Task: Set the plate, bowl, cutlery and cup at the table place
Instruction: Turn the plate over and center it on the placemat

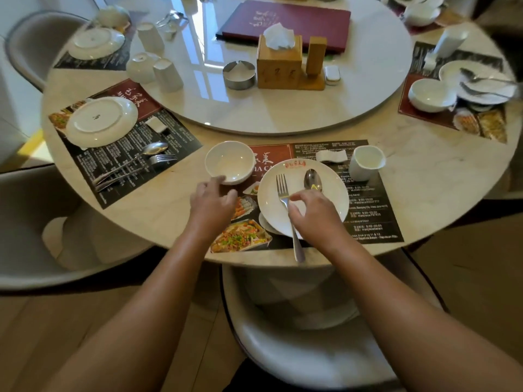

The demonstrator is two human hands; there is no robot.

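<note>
On the near edge of the tabletop (438, 179), a white plate (331, 199) sits on a printed placemat (376, 216), with the bowl (229, 162) just to its far left and the cup (366, 162) to its far right. The right hand (314, 213) reaches over the plate, its grip pinching the fork (282, 185) at the neck, while the spoon (312, 179) lies beside it with its handle hidden under the hand. The left hand (212, 200) has a loose, spread grip, one fingertip touching the bowl's near rim.

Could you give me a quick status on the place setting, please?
Left hand touching bowl rim. Right hand pinching fork on plate, spoon beside. Cup upright; nothing in the way.
</note>
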